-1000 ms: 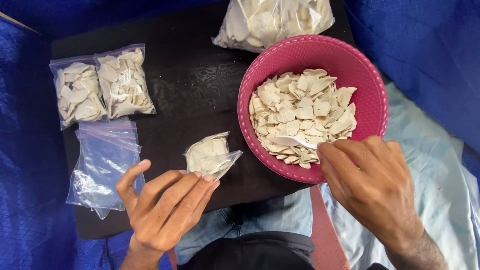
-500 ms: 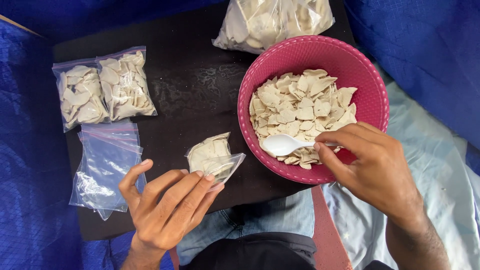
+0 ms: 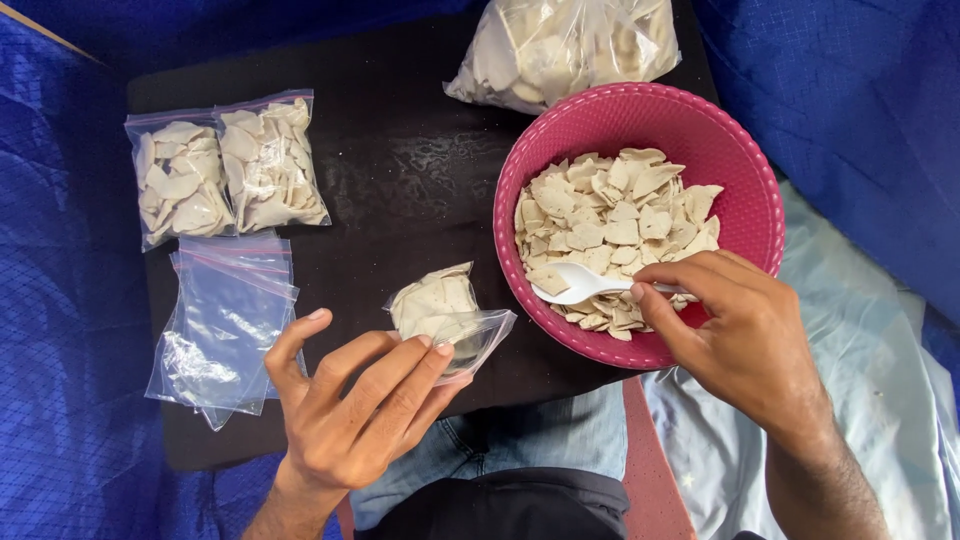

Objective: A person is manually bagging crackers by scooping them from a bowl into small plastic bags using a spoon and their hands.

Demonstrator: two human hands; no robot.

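Makeshift home packing spot: blue tarp point(image 3: 60, 300), black board point(image 3: 400, 180) on lap.

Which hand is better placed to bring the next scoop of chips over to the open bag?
Right. The right hand holds the white plastic spoon in the pink bowl of pale chips; the left hand touches the small clear bag.
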